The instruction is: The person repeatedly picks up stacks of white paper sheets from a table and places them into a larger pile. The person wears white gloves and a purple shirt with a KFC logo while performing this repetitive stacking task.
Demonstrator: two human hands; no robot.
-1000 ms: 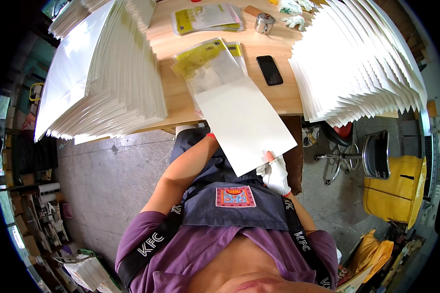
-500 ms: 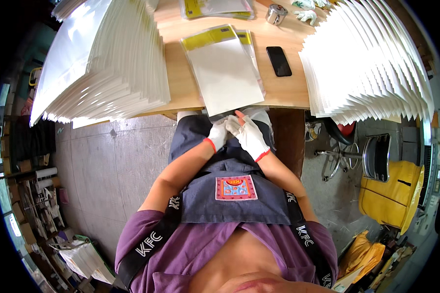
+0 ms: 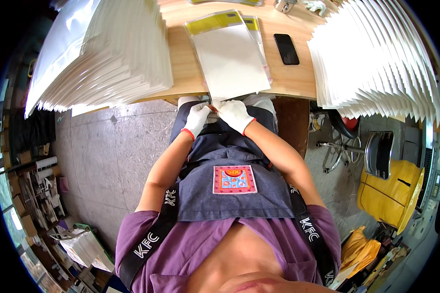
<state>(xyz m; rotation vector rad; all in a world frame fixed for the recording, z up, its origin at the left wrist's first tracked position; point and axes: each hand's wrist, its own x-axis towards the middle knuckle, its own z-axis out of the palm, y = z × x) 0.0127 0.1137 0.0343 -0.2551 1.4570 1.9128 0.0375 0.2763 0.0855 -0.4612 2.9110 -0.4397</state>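
Note:
A clear plastic sleeve (image 3: 230, 61) with a yellow-green band across its far end and a white sheet inside lies on the table, its near end reaching past the front edge. I wear white knit gloves with red cuffs. My left hand (image 3: 198, 118) is closed just off the sleeve's near left corner, a bare fingertip showing. Beside it, my right hand (image 3: 233, 115) has its fingers closed at that same corner. The fingertips of both hands meet there, and what lies between my left fingers is hidden. A second sleeve (image 3: 253, 27) shows partly underneath.
Tall stacks of white sheets stand left (image 3: 117, 53) and right (image 3: 371, 63) on the wooden table (image 3: 186, 53). A black phone (image 3: 286, 49) lies right of the sleeves. Farther back are a metal cup (image 3: 284, 5) and a white glove (image 3: 315, 7). A chair (image 3: 379, 154) stands at right.
Both hands have shifted left, from the middle of the sleeve's near edge to its near left corner. The view has tilted, so the table sits higher. The sleeves keep their place on it.

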